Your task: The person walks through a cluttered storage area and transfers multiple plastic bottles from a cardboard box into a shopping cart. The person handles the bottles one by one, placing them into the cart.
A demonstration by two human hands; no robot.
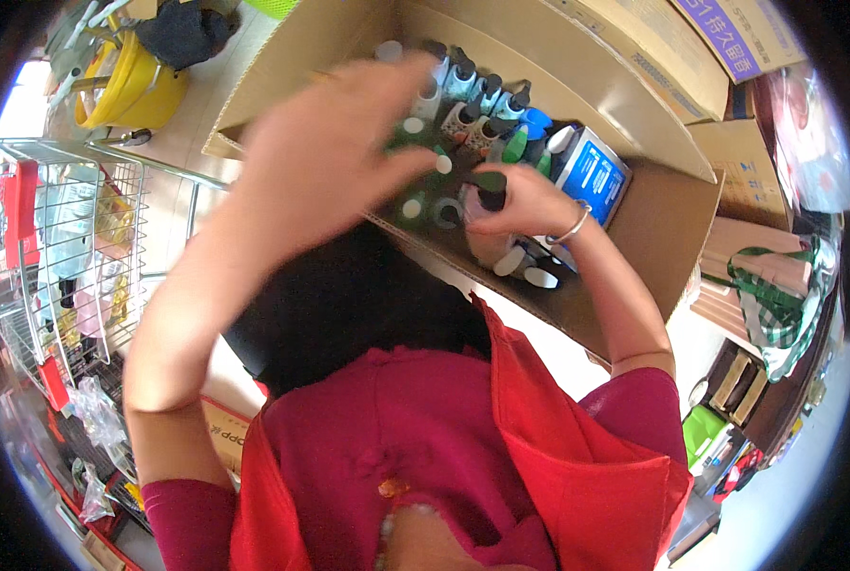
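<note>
A large open cardboard box [639, 235] is in front of me, holding several bottles. My right hand [528, 200] is inside it, with fingers wrapped around a dark-capped bottle [493, 189]; most of that bottle is hidden. My left hand [332, 150], blurred, hovers over the box's left side with thumb and fingers spread. It partly covers several white-topped green bottles [413, 209]. Pump bottles with black heads [461, 78] line the far side. A blue and white package [593, 175] leans right of my right hand. Two white-capped bottles [541, 278] lie at the near wall.
A wire shopping cart [104, 250] with bagged goods stands at left. Behind it is a yellow bucket [136, 86]. Closed cartons [739, 150] are stacked beyond the box on the right, near a green-and-white checked bag [782, 307].
</note>
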